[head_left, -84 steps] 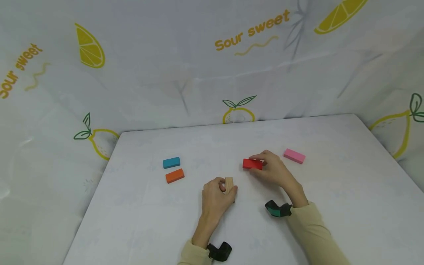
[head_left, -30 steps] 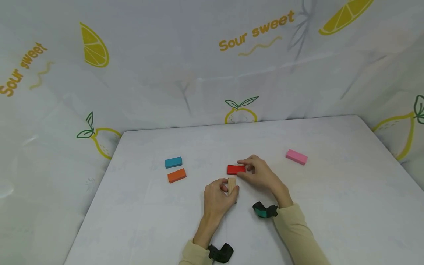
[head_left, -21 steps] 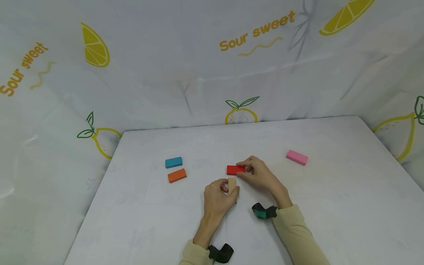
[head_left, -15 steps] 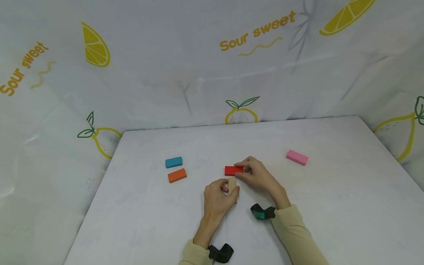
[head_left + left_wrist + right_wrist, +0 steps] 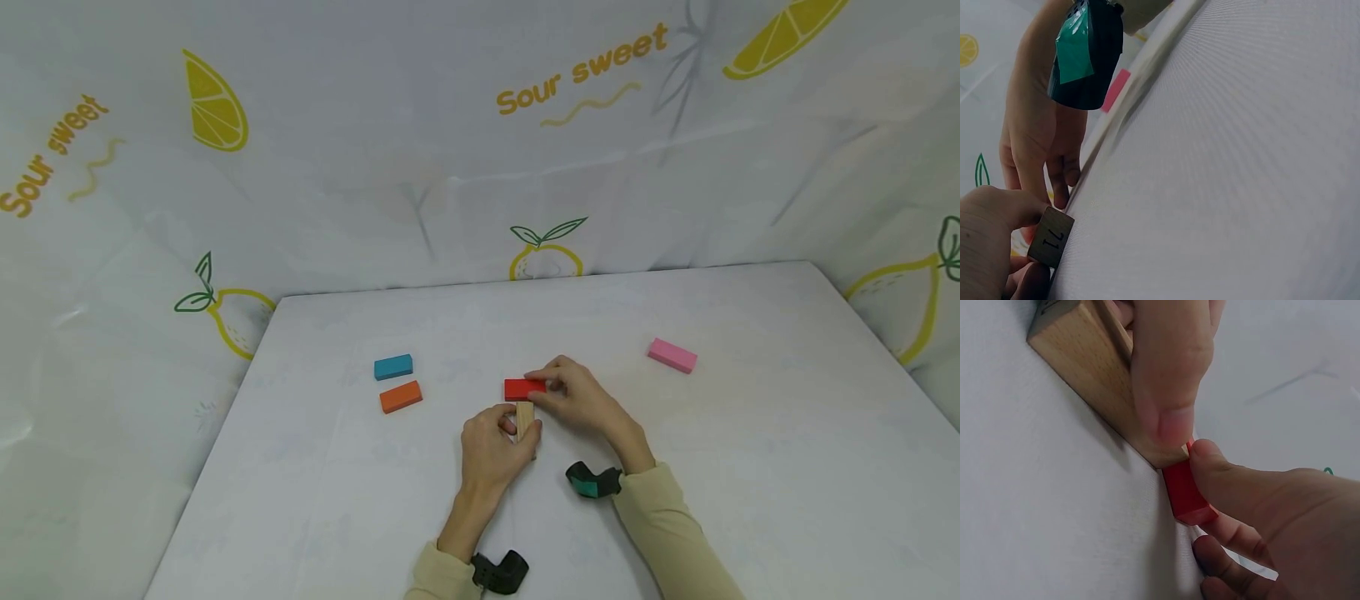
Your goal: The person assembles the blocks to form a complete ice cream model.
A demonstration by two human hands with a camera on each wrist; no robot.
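Note:
My left hand point(image 5: 491, 446) grips a plain wooden block point(image 5: 525, 419) between thumb and fingers, its long side pointing away from me. In the left wrist view the end of this wooden block point(image 5: 1052, 237) carries the number 71. Just beyond its far end lies a red block point(image 5: 517, 389), set crosswise. My right hand point(image 5: 581, 400) pinches the red block by its right end, thumb on the near side and fingers on the far side. In the right wrist view the red block point(image 5: 1184, 490) sits right at the wooden block's end, and the left thumb covers part of the wood.
A blue block point(image 5: 393, 367) and an orange block point(image 5: 401, 397) lie left of the hands on the white table point(image 5: 300, 467). Off to the right is a pink block point(image 5: 672, 356). A white cloth with lemon prints point(image 5: 345, 167) hangs behind the table's far edge.
The right hand has slid the red block left and slightly nearer, from the right of the wooden block to its far end. My left hand keeps its grip on the wooden block.

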